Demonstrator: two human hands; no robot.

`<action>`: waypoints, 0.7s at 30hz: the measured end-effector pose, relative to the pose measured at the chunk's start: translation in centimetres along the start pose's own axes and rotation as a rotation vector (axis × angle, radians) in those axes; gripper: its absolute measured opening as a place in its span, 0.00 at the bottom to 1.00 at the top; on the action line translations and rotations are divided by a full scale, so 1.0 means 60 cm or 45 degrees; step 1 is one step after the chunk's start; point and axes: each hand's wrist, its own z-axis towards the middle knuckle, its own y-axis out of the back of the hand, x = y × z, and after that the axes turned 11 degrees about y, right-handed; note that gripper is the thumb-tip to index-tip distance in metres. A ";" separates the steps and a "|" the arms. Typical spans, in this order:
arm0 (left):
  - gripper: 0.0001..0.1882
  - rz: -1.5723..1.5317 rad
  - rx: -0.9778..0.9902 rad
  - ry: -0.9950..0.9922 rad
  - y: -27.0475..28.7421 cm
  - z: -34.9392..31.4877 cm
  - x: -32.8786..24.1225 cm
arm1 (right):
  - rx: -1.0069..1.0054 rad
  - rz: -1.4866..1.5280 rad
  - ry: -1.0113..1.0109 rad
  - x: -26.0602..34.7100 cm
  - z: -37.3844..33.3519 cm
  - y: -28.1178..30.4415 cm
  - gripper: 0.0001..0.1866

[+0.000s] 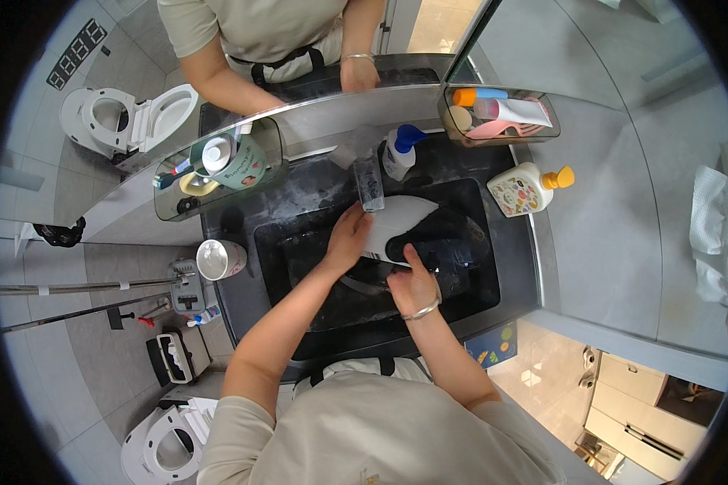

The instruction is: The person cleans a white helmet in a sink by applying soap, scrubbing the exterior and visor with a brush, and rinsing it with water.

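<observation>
Over the black sink basin [332, 323] I hold a smooth white piece with a curved edge and a dark part on its right [404, 212]; its kind is not clear. My left hand [349, 240] presses along its left edge, fingers together and pointing away from me. My right hand [413, 284] grips the near side, its thumb on top and its fingers mostly hidden beneath. The faucet [370, 184] reaches out just above the piece's far left edge, close to my left fingertips. Around my right wrist sits a bracelet [421, 310].
Behind the sink stands a blue-topped pump bottle [399, 153]; a yellow-capped bottle [519, 191] is at the right. A white cup [220, 259] is on the left counter edge. Shelves [279, 162] with toiletries hang below the mirror. A toilet [166, 444] stands lower left.
</observation>
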 end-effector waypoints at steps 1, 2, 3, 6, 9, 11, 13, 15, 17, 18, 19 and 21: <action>0.19 0.106 -0.084 -0.064 -0.001 -0.008 -0.019 | 0.008 -0.026 0.042 -0.013 0.008 0.008 0.16; 0.19 0.212 -0.168 -0.129 -0.004 -0.016 -0.039 | 0.015 -0.051 0.085 -0.024 0.017 0.018 0.16; 0.18 0.245 -0.220 -0.113 -0.006 -0.023 -0.052 | 0.029 -0.047 0.089 -0.030 0.014 0.007 0.18; 0.16 0.501 -0.246 -0.200 -0.005 -0.043 -0.098 | 0.056 -0.036 0.091 -0.033 0.007 -0.008 0.21; 0.15 0.619 -0.099 -0.316 0.008 -0.019 -0.081 | 0.060 -0.041 0.045 -0.028 0.008 0.003 0.18; 0.16 0.270 0.021 -0.020 0.020 0.008 -0.064 | 0.038 -0.066 0.031 -0.016 -0.003 -0.007 0.13; 0.18 -0.014 0.134 0.142 0.034 0.032 -0.019 | 0.047 -0.067 0.026 -0.005 -0.006 -0.009 0.12; 0.21 -0.327 0.237 0.374 0.048 0.031 -0.032 | 0.009 -0.082 0.057 0.013 -0.006 -0.014 0.08; 0.25 -0.487 0.253 0.651 0.059 0.012 -0.059 | 0.030 -0.043 -0.019 0.027 0.005 0.006 0.08; 0.26 -0.542 0.230 0.777 0.059 0.006 -0.047 | 0.041 -0.026 -0.060 0.033 0.009 0.015 0.08; 0.28 -0.601 0.198 0.905 0.057 0.000 -0.024 | 0.029 -0.049 -0.096 0.040 0.009 0.017 0.09; 0.28 -0.682 0.191 1.109 0.052 -0.011 0.036 | 0.062 -0.047 -0.111 0.056 0.000 0.009 0.10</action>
